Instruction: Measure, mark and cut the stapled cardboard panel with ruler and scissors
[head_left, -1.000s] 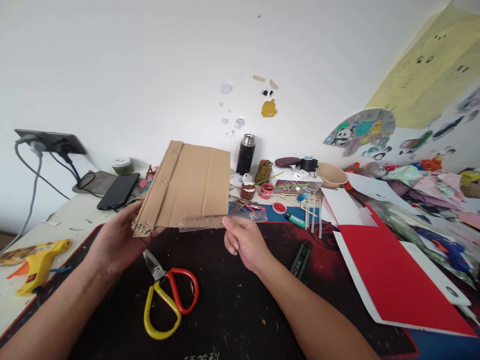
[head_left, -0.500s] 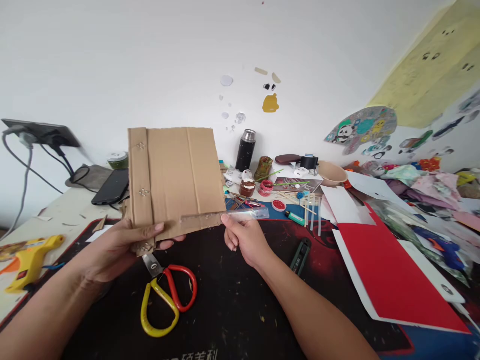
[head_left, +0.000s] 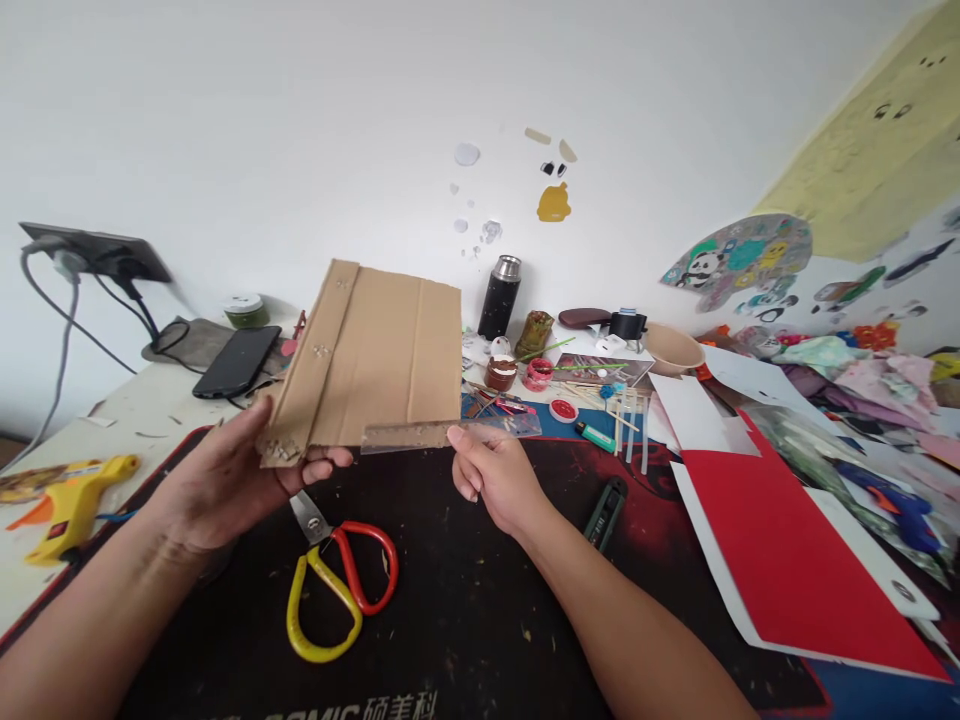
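A square piece of brown cardboard (head_left: 382,350) is held up over the dark mat, tilted, with a folded strip along its left side. My left hand (head_left: 232,480) grips its lower left corner, thumb at the edge and fingers underneath. In my right hand (head_left: 491,475) a clear plastic ruler (head_left: 409,436) is pinched between thumb and fingers. The ruler lies level across the cardboard's lower edge; whether the two touch I cannot tell. Below my left hand, scissors (head_left: 326,575) with one yellow and one red handle rest on the mat.
A yellow glue gun (head_left: 79,510) and a black phone (head_left: 238,362) lie at left. To the right are a dark green utility knife (head_left: 606,512), a teal lighter (head_left: 596,436) and red card (head_left: 810,560). A black thermos (head_left: 499,300) and small paint jars stand by the wall.
The cardboard has tilted, its top leaning to the right, and its left edge is now slanted. My left hand has turned with it. My right hand still holds the ruler at nearly the same place.
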